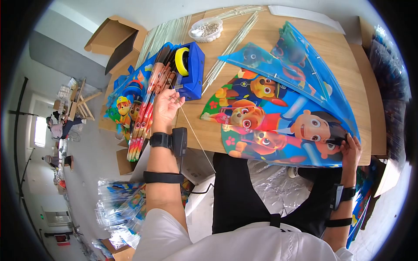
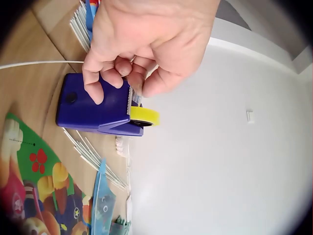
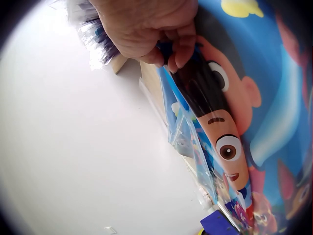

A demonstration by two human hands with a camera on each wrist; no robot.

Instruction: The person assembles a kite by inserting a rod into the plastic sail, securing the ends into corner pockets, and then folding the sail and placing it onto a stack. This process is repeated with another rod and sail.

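My left hand (image 1: 167, 106) is at the cutting edge of a blue tape dispenser (image 2: 93, 105) with a yellow roll (image 2: 144, 116). Its thumb and a fingertip meet at the clear tape end. A thin white stick (image 2: 41, 62) runs into its curled fingers, and in the head view this stick (image 1: 196, 139) slants down toward my lap. My right hand (image 1: 350, 150) pinches the near right edge of a printed cartoon sheet (image 1: 278, 117), by the dark hair of a printed boy (image 3: 195, 88). Part of the sheet, its blue translucent side (image 1: 305, 65), lies folded over the top.
Rolled printed sheets (image 1: 150, 100) lie left of the dispenser. Bundled white sticks (image 1: 233, 45) and a clear tub of small white pieces (image 1: 206, 30) are at the back. Open cardboard box (image 1: 115, 39) stands back left; plastic-wrapped packs (image 1: 385, 65) are at the right.
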